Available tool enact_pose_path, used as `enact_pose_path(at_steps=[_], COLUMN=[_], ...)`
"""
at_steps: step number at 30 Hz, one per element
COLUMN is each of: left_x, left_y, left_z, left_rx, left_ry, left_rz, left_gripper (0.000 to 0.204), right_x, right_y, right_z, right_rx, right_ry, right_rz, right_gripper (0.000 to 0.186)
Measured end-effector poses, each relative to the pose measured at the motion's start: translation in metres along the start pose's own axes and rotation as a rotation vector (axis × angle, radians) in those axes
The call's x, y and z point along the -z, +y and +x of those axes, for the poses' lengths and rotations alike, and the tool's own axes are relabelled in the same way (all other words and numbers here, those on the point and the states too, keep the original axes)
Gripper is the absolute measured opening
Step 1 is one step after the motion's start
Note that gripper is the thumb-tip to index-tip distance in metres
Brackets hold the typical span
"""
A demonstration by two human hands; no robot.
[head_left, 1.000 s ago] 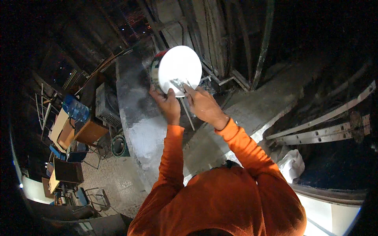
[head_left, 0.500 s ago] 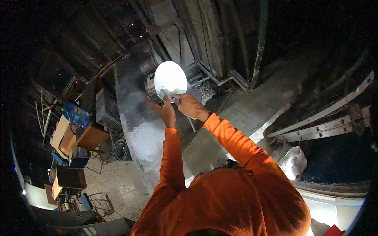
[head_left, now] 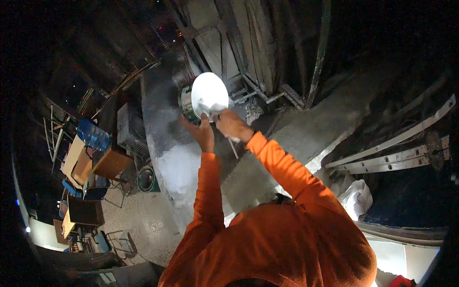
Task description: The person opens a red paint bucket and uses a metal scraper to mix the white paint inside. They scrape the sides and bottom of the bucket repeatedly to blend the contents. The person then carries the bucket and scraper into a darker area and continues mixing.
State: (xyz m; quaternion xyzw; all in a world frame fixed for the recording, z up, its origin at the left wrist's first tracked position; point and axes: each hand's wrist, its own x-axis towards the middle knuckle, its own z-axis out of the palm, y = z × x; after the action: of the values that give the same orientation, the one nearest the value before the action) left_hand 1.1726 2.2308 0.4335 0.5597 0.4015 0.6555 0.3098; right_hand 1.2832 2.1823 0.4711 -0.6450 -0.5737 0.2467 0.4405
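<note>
A round tin (head_left: 186, 100) is tilted toward me, its bright white top (head_left: 209, 91) facing up at me. My left hand (head_left: 203, 134) grips its lower left side, thumb pressed on the near rim. My right hand (head_left: 233, 125) is closed at the lower right rim, on what seems a small grey tool; the tool's shape is blurred. A grey smudge or shadow lies on the white top by my fingers.
A raised concrete ledge (head_left: 174, 167) lies below the hands. At left are a blue water jug (head_left: 93, 131), boards (head_left: 109, 166), chairs, a grey metal unit (head_left: 129, 129) and a green round container (head_left: 148, 179). Metal rails (head_left: 392, 162) and a white sack (head_left: 356, 198) are at right.
Since a second ago, both hands and the tin have moved down and left in view. The white top appears more oval, and my right wrist has shifted left.
</note>
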Motion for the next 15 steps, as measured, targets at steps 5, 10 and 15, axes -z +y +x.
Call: enact_pose_path(at_steps=[5,10,15], left_x=[-0.005,-0.007,-0.002], left_y=[-0.019,-0.012,-0.030], left_z=[-0.007,0.000,0.013], left_rx=[-0.019,0.022,-0.028], left_ry=[0.020,0.008,-0.063], left_rz=[0.255,0.006,-0.063], left_gripper=[0.085,0.075,0.072], right_x=[0.010,0.004,0.011], right_y=[0.000,0.009,-0.006], right_z=[0.029,-0.008,-0.007], right_rx=[0.005,0.164,0.231], right_ry=[0.169,0.104,0.072], right_rz=[-0.099,-0.112,-0.219], right_gripper=[0.041,0.033,0.033])
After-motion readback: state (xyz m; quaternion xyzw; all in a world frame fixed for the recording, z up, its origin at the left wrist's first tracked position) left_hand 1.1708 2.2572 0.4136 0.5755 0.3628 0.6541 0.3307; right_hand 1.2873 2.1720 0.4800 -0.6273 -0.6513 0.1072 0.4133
